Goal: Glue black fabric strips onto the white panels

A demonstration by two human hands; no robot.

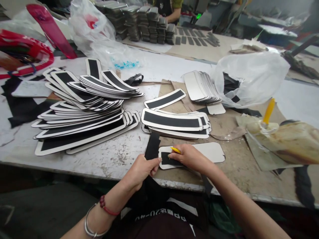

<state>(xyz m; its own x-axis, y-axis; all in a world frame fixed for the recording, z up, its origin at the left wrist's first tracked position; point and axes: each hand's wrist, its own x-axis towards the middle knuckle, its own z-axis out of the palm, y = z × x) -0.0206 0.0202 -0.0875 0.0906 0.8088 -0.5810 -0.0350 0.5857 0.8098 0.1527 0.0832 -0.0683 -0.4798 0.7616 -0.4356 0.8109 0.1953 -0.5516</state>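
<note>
A white curved panel lies near the table's front edge, with a black strip on its left part. My right hand is closed round a small yellow tool, its fingertips down on that strip. At the panel's left end my left hand pinches a black cloth band, which also hangs below the hand. Just behind the panel sits a small pile of white panels with black centres. Another such panel lies behind that pile.
Large stacks of black-and-white panels fill the left. Plain white panels fan out at back right, beside a plastic bag. A glue-stained container with a yellow handle stands right. A person's arm shows behind grey stacks.
</note>
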